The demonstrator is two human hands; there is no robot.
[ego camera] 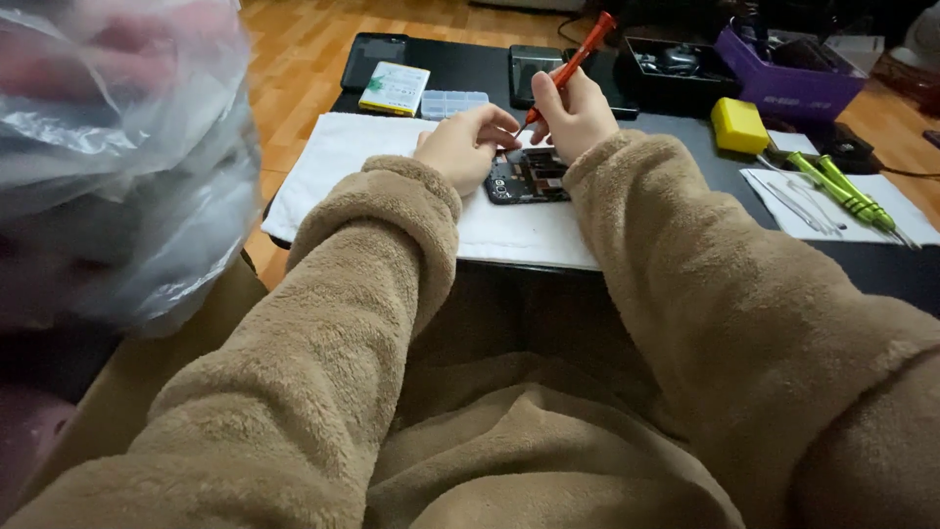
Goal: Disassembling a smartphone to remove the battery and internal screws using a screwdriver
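Opened phone [527, 176] is lying back-off on a white cloth [338, 157] at the middle of the dark surface [685, 147], circuitry exposed — cover already removed, internals in place as far as visible. Right hand [578, 113] is gripping an orange screwdriver [568, 67], fingers clamped around its shaft, tip angling down toward the phone's upper edge. Left hand [468, 145] is resting on the phone's left side, fingers curled together and pressing it steady; whether they pinch a small part cannot be told. Judgement: disassembly is partway, screw work ongoing.

Surroundings — a clear parts box [452, 102] and a flat yellow-white pack [394, 88] are sitting beyond the cloth; green screwdrivers [842, 191] and a yellow block [739, 124] to the right; purple tray [783, 83] behind. A plastic bag [117, 147] is blocking the left view.
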